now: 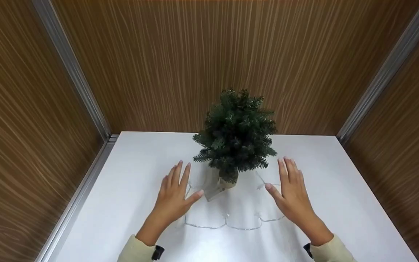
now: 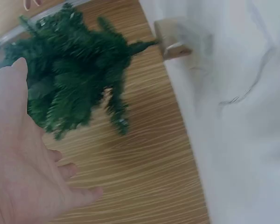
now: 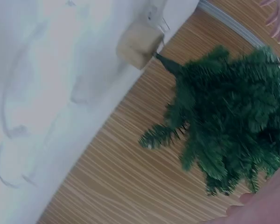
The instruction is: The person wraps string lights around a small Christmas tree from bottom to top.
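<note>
A small artificial fir tree [image 1: 236, 133] stands upright at the middle of the white table, on a pale burlap-like base [image 3: 137, 44]. My left hand [image 1: 173, 198] hovers to the left of the base, fingers spread and thumb toward the tree. On the other side is my right hand [image 1: 294, 196], its fingers extended and its thumb apart from them. Neither palm holds anything. A thin clear wire [image 1: 209, 227], which looks like a light string, lies in a loose ring round the tree's front and sides. Beside the base sits a flat translucent piece [image 1: 213, 193].
The white table [image 1: 140, 153] ends at a brown wood-grain back wall [image 1: 151, 65]. Wood-grain panels flank it, with a grey metal rail [image 1: 75, 65] in the left corner and another metal rail [image 1: 384, 69] at the right.
</note>
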`<state>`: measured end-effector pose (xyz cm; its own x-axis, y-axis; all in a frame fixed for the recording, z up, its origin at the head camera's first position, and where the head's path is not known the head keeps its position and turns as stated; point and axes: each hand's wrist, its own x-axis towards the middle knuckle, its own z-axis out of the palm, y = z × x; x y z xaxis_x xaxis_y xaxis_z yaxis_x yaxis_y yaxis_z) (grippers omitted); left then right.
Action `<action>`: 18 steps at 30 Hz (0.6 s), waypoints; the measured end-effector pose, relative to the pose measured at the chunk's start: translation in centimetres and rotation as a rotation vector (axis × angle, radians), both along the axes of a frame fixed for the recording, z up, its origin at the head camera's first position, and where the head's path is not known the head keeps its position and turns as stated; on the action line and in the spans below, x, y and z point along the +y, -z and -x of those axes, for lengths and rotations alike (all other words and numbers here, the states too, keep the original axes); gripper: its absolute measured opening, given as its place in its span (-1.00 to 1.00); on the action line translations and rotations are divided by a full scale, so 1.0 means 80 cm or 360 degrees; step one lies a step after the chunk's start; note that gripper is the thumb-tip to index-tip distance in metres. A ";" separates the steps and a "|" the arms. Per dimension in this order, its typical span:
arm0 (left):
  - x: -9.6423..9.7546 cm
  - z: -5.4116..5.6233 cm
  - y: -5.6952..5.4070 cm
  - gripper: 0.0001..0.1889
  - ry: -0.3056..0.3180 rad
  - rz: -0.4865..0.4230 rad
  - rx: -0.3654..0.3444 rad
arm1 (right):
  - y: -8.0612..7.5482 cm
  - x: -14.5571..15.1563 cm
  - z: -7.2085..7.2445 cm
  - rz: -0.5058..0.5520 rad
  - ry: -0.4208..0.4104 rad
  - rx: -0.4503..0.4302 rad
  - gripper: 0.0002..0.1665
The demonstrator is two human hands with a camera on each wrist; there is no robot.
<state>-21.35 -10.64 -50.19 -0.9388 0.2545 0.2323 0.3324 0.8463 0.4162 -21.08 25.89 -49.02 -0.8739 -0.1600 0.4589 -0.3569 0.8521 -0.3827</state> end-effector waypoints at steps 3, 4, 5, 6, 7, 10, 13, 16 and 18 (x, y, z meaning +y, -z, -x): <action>0.009 -0.001 0.019 0.04 0.0021 -0.0057 -0.0052 | 0.014 -0.002 -0.004 0.0041 0.0011 -0.0043 -0.06; 0.013 -0.001 0.025 0.03 0.0030 -0.0079 -0.0073 | 0.019 -0.003 -0.005 0.0052 0.0011 -0.0054 -0.07; 0.016 -0.002 0.030 0.03 0.0039 -0.0095 -0.0093 | 0.023 -0.004 -0.006 0.0062 0.0007 -0.0064 -0.09; 0.018 -0.002 0.036 0.02 0.0050 -0.0114 -0.0110 | 0.028 -0.006 -0.006 0.0069 0.0003 -0.0076 -0.10; 0.021 -0.001 0.041 0.01 0.0061 -0.0120 -0.0121 | 0.032 -0.008 -0.006 0.0078 -0.0007 -0.0089 -0.10; 0.027 0.000 0.055 -0.01 0.0101 -0.0126 -0.0144 | 0.046 -0.017 -0.008 0.0105 -0.0026 -0.0133 -0.12; 0.032 0.002 0.067 -0.03 0.0128 -0.0135 -0.0159 | 0.062 -0.028 -0.012 0.0128 -0.0043 -0.0164 -0.12; 0.036 0.004 0.076 -0.04 0.0131 -0.0168 -0.0181 | 0.079 -0.040 -0.016 0.0128 -0.0077 -0.0179 -0.12; 0.038 0.006 0.082 -0.06 0.0132 -0.0170 -0.0186 | 0.089 -0.049 -0.019 0.0112 -0.0110 -0.0190 -0.13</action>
